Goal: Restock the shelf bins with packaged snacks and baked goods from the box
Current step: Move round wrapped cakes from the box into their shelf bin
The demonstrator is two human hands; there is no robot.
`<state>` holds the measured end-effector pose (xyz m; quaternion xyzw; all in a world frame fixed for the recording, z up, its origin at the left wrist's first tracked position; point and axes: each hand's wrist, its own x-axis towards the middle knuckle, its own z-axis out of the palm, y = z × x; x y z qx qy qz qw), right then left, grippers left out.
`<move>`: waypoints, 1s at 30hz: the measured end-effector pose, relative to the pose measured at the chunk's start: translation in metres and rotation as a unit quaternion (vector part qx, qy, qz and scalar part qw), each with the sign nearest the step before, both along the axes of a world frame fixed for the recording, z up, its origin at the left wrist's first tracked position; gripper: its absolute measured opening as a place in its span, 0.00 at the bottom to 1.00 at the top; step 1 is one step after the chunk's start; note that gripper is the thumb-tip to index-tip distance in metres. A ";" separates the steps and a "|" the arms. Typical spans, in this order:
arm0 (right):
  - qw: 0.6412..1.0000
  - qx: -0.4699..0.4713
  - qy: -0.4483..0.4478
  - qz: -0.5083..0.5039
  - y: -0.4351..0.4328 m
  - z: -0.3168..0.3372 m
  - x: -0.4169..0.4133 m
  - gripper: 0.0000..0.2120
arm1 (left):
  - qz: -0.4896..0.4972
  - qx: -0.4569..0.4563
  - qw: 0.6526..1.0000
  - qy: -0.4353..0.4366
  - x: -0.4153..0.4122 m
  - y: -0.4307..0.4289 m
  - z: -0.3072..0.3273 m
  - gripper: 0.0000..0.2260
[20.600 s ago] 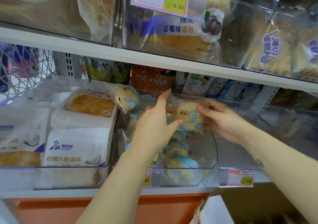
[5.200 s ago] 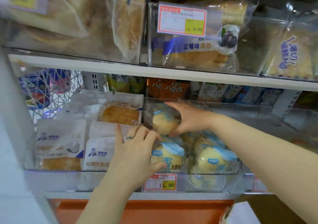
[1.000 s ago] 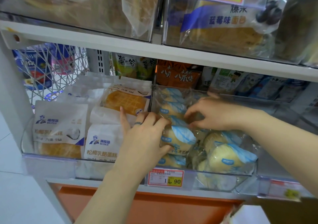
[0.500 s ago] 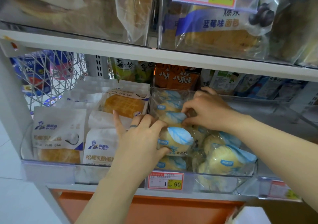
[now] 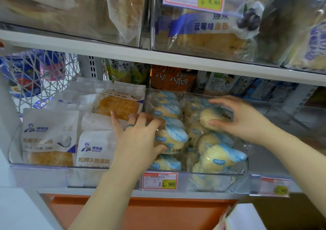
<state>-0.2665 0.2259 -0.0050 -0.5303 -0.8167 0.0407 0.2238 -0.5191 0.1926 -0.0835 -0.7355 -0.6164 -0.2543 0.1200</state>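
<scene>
Since the bin (image 5: 208, 174) is near full w/ wrapped buns (image 5: 220, 161), we judge the step in hand to be settling the top ones in, not fetching more. The left hand (image 5: 139, 141) grips the front bun (image 5: 173, 138) at the bin's left side, with the thumb at its near edge and the forefinger over the top. Its other fingers fan apart onto the cake pack (image 5: 120, 106) in the next bin. The right hand (image 5: 247, 123) holds the rear bun (image 5: 210, 117), which sits on top of the pile toward the back. The thumb is on its near side and the fingers are spread and arched over it, so it looks like a loose hold. To do this well we'd keep the pressure light, since the bread is soft and the film slippery. We'd seat each bun low enough that nothing rides above the rim, turn the prints to the front, and leave the price tag (image 5: 159, 181) uncovered. Orientation: the front bun's printed face is up and toward us, w/ the blue end at upper right. The bun itself is round, so the only long axis is the wrapper's, approx lower left to upper right. The rear bun is too blurred for us to tell which way its print points. The bin's long axis runs front to back.
</scene>
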 end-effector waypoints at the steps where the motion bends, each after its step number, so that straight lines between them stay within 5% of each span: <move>1: 1.000 -0.013 0.008 -0.017 -0.004 -0.003 0.010 0.29 | -0.001 0.001 1.000 -0.001 0.000 0.000 0.001 0.30; 10: 0.991 -0.117 -0.003 -0.058 0.003 -0.008 0.022 0.40 | -0.023 0.016 0.999 -0.023 0.000 -0.005 0.001 0.35; 18: 0.999 0.043 0.009 0.019 -0.054 0.005 0.012 0.36 | -0.038 0.000 0.998 -0.043 0.001 -0.004 -0.002 0.28; 28: 0.931 0.231 -0.237 0.155 -0.083 -0.009 -0.029 0.33 | -0.062 -0.080 0.990 -0.102 -0.011 -0.004 0.015 0.04; 30: 0.909 0.273 -0.269 0.165 -0.075 -0.021 -0.041 0.33 | -0.066 -0.090 0.986 -0.123 -0.014 0.000 0.016 0.08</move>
